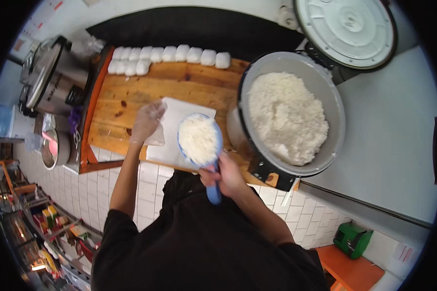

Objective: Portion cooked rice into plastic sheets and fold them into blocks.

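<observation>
My right hand [224, 174] grips the handle of a blue plastic scoop [213, 193] heaped with cooked white rice [198, 139]. The scoop is above a white paper sheet [164, 156] on the wooden table. My left hand [148, 122], in a clear plastic glove, is over the sheet's left edge, its fingers bent; whether it holds anything cannot be told. A large open rice cooker [340, 112] with much rice [287, 116] stands to the right. White wrapped-looking blocks [194, 55] sit in rows along the table's back edge.
The cooker's round lid [349, 27] is raised at the back right. At the left are another cooker [58, 80], a metal pot [62, 149] with a pink ladle [51, 143], and scissors [77, 137]. A grey surface [382, 138] lies right; a green case [353, 240] rests on an orange bench [349, 265].
</observation>
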The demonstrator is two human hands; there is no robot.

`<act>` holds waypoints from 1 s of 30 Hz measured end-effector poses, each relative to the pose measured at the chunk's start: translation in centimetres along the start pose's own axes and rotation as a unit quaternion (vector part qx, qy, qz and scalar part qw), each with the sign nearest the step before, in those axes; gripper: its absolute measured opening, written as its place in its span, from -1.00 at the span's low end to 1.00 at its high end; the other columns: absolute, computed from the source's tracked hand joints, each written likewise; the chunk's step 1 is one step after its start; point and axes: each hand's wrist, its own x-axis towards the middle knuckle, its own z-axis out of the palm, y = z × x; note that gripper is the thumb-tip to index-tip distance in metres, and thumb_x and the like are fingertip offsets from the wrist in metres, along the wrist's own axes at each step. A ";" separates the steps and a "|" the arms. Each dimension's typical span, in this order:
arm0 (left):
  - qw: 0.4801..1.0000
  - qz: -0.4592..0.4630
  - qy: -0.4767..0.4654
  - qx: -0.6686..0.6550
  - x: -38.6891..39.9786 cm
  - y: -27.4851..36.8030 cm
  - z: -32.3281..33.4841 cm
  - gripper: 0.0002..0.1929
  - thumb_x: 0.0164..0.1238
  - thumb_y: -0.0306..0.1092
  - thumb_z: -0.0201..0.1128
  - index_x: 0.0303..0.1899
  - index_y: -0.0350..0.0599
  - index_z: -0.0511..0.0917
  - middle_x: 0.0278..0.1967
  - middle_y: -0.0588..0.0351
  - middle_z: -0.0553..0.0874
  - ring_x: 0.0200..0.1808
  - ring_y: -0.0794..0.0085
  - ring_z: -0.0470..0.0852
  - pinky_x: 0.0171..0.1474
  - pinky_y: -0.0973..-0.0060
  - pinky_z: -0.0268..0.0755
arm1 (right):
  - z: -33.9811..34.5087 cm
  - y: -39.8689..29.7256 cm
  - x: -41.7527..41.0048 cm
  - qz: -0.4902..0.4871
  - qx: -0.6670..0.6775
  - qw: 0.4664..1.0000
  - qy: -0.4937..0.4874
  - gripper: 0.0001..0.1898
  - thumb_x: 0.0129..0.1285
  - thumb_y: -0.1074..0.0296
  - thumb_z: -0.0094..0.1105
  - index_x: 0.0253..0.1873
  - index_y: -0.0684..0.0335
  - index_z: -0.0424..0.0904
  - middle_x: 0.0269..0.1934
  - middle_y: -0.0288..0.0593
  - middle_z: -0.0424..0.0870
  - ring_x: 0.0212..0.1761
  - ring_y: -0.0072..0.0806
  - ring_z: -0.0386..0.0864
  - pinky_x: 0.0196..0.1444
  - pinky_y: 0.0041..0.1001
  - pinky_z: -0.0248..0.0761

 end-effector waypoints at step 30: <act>0.769 0.191 -0.182 0.583 2.9 -10.9 -0.6 0.13 -0.19 0.06 0.65 0.53 0.56 0.16 0.45 -0.03 0.24 0.48 0.07 0.18 0.30 0.10 0.33 | -4.1 3.1 -7.0 -0.610 -0.456 0.191 0.619 -0.54 0.59 0.18 -0.02 0.28 0.48 0.17 0.07 0.17 0.47 0.03 -0.16 0.63 0.10 -0.25 0.54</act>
